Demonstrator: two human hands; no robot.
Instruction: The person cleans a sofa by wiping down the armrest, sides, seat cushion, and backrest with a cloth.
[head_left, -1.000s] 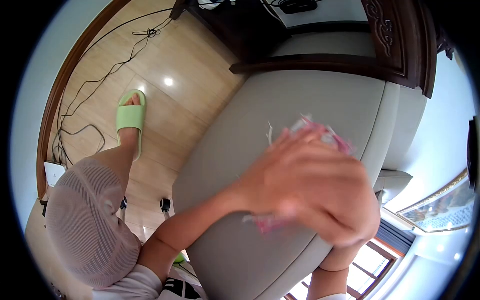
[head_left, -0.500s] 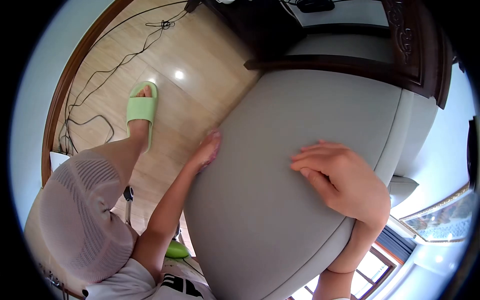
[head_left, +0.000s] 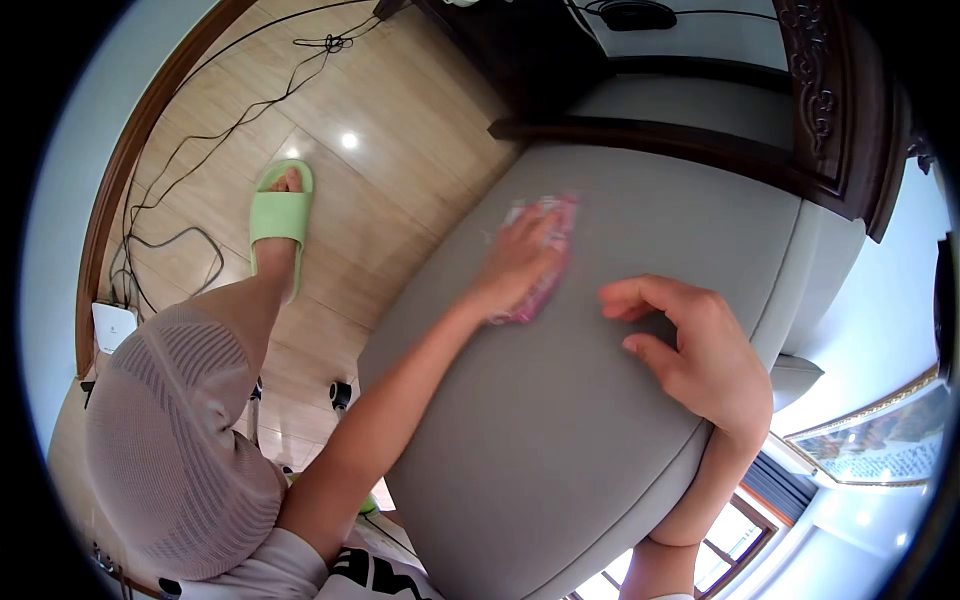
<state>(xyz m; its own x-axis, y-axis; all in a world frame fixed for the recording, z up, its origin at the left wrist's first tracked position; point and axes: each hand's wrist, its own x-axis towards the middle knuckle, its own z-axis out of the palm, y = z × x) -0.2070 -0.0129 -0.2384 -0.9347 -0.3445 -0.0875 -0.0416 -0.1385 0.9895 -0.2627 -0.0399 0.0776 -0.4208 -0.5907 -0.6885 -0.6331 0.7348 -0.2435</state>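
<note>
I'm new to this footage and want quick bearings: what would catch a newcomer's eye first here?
Probably the large grey seat cushion, filling the middle of the view. Over it, the left hand holds a blurred pink-and-white cloth. Next comes the light-green slide sandal on the pale floor, at the left.

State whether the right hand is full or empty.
Empty: the right hand is open, its thumb and fingers apart, and only grey upholstery shows in the gap.
</note>
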